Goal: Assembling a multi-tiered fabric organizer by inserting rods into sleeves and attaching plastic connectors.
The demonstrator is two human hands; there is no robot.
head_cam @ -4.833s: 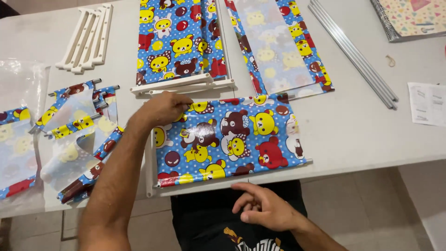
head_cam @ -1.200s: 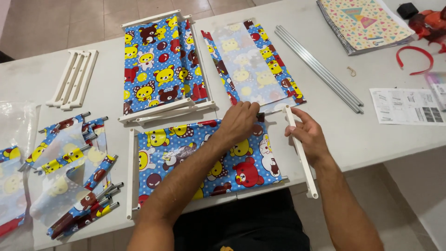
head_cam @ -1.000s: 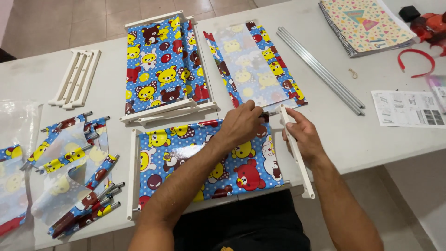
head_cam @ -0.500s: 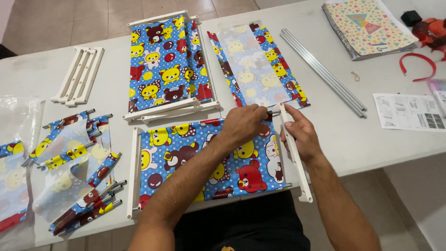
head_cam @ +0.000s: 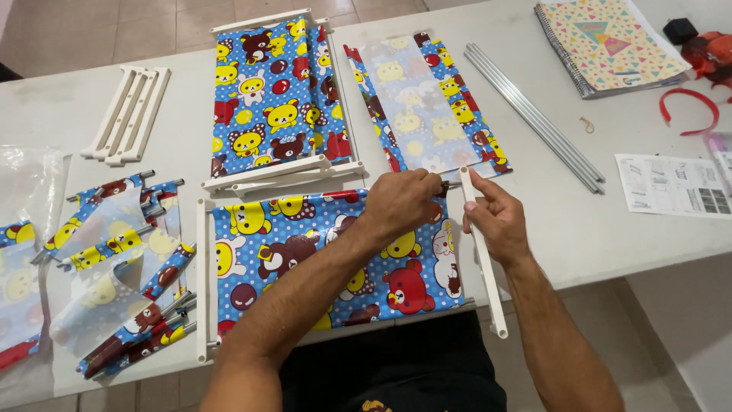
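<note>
Where the fingers (head_cam: 436, 185) of the left hand (head_cam: 402, 202) were curled shut, the upper right corner of the printed fabric panel (head_cam: 305, 259) was pinched, at the end of a thin metal rod that was only partly seen. Just beside them, the white plastic side bar (head_cam: 482, 255) was gripped near its top end by the closed fingers (head_cam: 479, 185) of the right hand (head_cam: 496, 221), with the forefinger laid along the bar. The bar was held close against the panel's right edge, its lower end reaching past the near edge of the white surface (head_cam: 602, 229); whether rod and bar were touching could not be told. The panel, blue with cartoon bears and chicks, was spread flat at the front of the surface, a matching white bar (head_cam: 201, 282) lying along its left edge. Behind it a second framed panel (head_cam: 271, 99) was laid, and to its right a packaged panel (head_cam: 423, 107) in clear wrap. Further right, a bundle of metal rods (head_cam: 534, 118) was set diagonally, with a spiral notebook (head_cam: 606, 42) beyond and a printed sheet (head_cam: 671, 185) near the edge. At the far left, spare white bars (head_cam: 126, 114) and loose fabric pieces (head_cam: 114, 267) were spread.
</note>
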